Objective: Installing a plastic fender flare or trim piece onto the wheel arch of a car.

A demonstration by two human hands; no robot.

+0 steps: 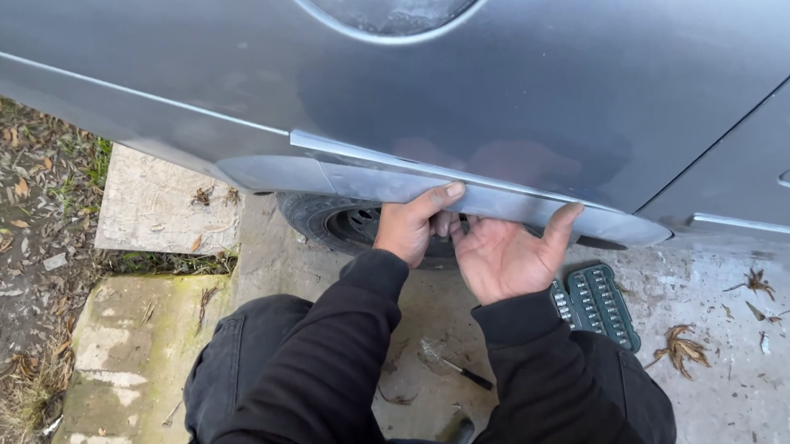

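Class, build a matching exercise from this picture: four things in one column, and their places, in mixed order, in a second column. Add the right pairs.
Things:
1. left hand
2. right hand
3. green socket set
4. small dark tool

Places:
A. on the concrete between the person's knees
B. thumb on the grey trim strip, palm turned up
C. on the ground under the car body, right of the hands
D. gripping the strip by the tyre

Pairs: 1-D, 2-B, 3-C, 4-A
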